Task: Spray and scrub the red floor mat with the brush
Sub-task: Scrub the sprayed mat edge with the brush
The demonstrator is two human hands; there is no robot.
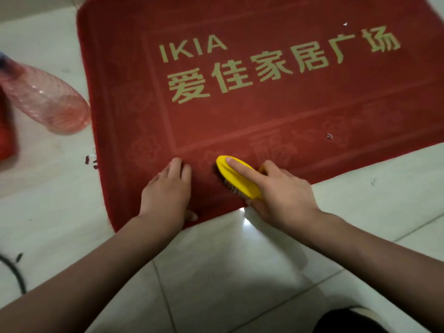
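Note:
The red floor mat (pixel 252 104) with pale gold lettering lies on the white tiled floor. My right hand (pixel 281 188) grips a yellow scrub brush (pixel 236 177), index finger stretched along its back, bristles down on the mat's near edge. My left hand (pixel 168 191) rests flat on the mat just left of the brush, fingers straight. A pink translucent spray bottle (pixel 48 97) stands on the floor beside the mat's left edge; its top is cut off by the frame.
A red object (pixel 6 131) sits at the far left edge behind the bottle. A dark cable (pixel 14 272) curves across the tiles at lower left. Small bits of debris (pixel 92 162) lie by the mat's left edge. A dark shape (pixel 348 320) is at the bottom edge.

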